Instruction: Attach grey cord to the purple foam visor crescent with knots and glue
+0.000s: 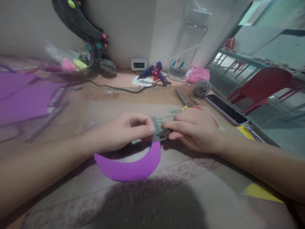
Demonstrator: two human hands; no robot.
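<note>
A purple crescent cut-out (pixel 130 168), like foam sheet or card, hangs below my hands with its curve downward. Grey yarn (pixel 157 137) is wound around its upper right tip. My left hand (pixel 133 130) pinches the crescent at that wrapped tip, thumb against fingers. Just to the right, my right hand (pixel 193 128) is closed, its thumb and forefinger on a darker grey bunch that looks like the same yarn; the fingers partly hide it. Beyond my right hand lies a pair of scissors (pixel 183 97), its handles partly covered.
A blue glue gun (pixel 152 71) with a lit red light stands at the back, its cord running left. A yarn ball (pixel 202 87) and phone (pixel 226 109) lie right. Purple sheets (pixel 21 95) and a bowl (pixel 71 74) are left. The table's right edge drops off near a red chair (pixel 264 86).
</note>
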